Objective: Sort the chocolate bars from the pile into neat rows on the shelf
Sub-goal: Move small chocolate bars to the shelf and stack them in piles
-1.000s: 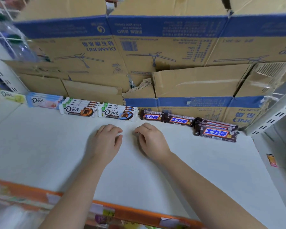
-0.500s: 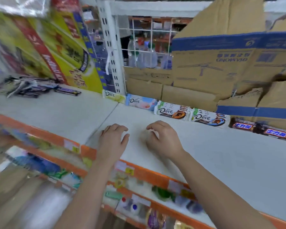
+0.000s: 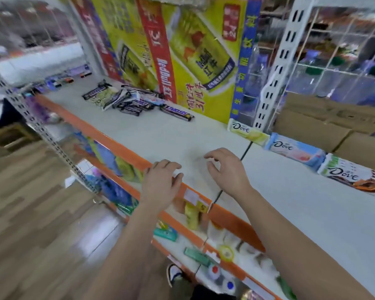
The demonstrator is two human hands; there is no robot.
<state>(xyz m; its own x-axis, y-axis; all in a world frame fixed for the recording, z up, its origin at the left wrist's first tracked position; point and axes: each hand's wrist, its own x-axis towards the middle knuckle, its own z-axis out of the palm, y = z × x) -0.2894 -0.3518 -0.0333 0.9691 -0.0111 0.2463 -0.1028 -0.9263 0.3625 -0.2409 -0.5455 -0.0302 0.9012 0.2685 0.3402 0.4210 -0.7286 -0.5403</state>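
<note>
Swung left since earlier, now facing pile [image 3: 126, 100] at eleven o'clock; left hand [image 3: 160, 182] and right hand [image 3: 227, 169] spread, empty, over shelf [image 3: 160, 135].

I have one view only, from the head camera, looking forward and steeply down over the white shelf [image 3: 160, 135], close enough that both forearms fill the lower frame. It is turned toward the side of the left hand [image 3: 161, 180], so the shelf's orange edge runs diagonally. Far beyond that hand lies the pile [image 3: 126, 100]; beyond the right hand [image 3: 227, 169] sit the Dove bars [image 3: 294, 148]. The wide lens bends the frame edges.
</note>
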